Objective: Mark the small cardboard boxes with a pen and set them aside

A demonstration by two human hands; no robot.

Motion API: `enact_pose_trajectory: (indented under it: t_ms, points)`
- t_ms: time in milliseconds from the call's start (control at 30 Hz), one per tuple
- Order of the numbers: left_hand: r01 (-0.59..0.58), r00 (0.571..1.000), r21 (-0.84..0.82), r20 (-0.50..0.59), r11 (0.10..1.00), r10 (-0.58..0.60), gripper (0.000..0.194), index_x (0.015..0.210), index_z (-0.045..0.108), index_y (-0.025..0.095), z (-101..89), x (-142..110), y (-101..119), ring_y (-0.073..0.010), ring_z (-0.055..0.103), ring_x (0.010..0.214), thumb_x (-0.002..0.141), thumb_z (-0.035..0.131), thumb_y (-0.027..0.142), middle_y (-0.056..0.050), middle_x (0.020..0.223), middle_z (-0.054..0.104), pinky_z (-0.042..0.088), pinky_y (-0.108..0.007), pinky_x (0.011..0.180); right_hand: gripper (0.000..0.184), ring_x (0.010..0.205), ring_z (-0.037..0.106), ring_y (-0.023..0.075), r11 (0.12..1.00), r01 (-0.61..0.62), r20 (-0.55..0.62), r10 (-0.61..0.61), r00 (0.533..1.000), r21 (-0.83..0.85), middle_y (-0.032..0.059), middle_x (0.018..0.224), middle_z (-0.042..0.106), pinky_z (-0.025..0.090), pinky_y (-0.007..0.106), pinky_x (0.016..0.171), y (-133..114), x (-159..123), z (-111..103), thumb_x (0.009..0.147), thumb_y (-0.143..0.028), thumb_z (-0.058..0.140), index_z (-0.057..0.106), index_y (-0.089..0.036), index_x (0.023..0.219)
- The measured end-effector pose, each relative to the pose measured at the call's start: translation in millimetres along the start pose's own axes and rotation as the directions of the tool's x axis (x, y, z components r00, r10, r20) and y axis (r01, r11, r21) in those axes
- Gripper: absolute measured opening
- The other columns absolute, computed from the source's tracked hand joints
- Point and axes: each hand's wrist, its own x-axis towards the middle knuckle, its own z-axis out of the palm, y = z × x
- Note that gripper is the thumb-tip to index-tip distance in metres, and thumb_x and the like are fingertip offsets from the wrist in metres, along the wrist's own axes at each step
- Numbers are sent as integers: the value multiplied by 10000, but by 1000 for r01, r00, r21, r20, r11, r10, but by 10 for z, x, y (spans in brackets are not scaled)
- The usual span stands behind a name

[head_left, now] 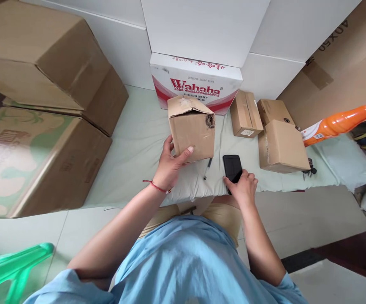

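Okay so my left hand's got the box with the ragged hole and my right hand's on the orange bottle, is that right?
Not quite: the head view shows your right hand on the black phone. The orange bottle is farther right, untouched. Your left hand does hold the box with the ragged hole.

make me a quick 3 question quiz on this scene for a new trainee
1. True or false: the left hand holds the torn box.
2. Fill in: the right hand is on the ____.
3. The big name on the carton behind the torn box is: a) Evian, b) Wahaha, c) Nestle

Key: 1 true; 2 phone; 3 b
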Motion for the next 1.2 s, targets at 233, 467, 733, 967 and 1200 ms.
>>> enact_pose_trajectory:
  t_ms: [233, 467, 733, 967, 1200]
  points:
    - [11, 1000, 15, 11, 1000, -11, 884, 1443, 529, 315, -27, 45, 69, -391, 609, 1397, 701, 969, 514, -131, 1607, 525, 698, -419, 823, 767, 948, 685, 347, 995, -10, 65, 4, 998, 98, 197, 1219, 570, 558, 486, 871, 242, -157, -67, 821, -568, 777, 545, -90, 1373]
    - [11, 1000, 17, 0, 1000, -11, 881, 1439, 537, 310, -14, 76, 38, -382, 641, 1361, 696, 976, 489, -138, 1589, 538, 708, -411, 799, 694, 1122, 628, 341, 839, 347, -449, -141, 882, 419, 125, 1169, 567, 592, 520, 910, -35, -271, -337, 748, -617, 820, 537, -204, 1229]
    - [-17, 1000, 10, -23, 1000, 17, 838, 1382, 558, 275, 22, 94, 65, -339, 688, 1268, 689, 979, 486, -130, 1504, 599, 687, -343, 740, 701, 1121, 577, 296, 603, 670, -698, -246, 672, 433, 117, 1188, 525, 610, 523, 928, -1098, -266, -670, 834, -548, 797, 441, -221, 1341]
    - [-66, 997, 40, -42, 997, 68, 782, 1355, 594, 260, 10, 71, 28, -298, 728, 1181, 703, 961, 487, -117, 1430, 632, 671, -394, 884, 748, 1198, 552, 322, 593, 660, -696, -219, 684, 461, 140, 1249, 492, 620, 555, 957, -1332, -309, -621, 860, -593, 756, 393, -224, 1400]
    - [-46, 998, 36, -37, 998, 47, 783, 1332, 602, 256, 4, 58, 24, -301, 716, 1182, 681, 972, 486, -126, 1489, 607, 661, -368, 830, 777, 1230, 557, 352, 625, 644, -656, -265, 707, 441, 163, 1274, 475, 595, 592, 993, -1260, -383, -635, 888, -662, 698, 354, -233, 1437]
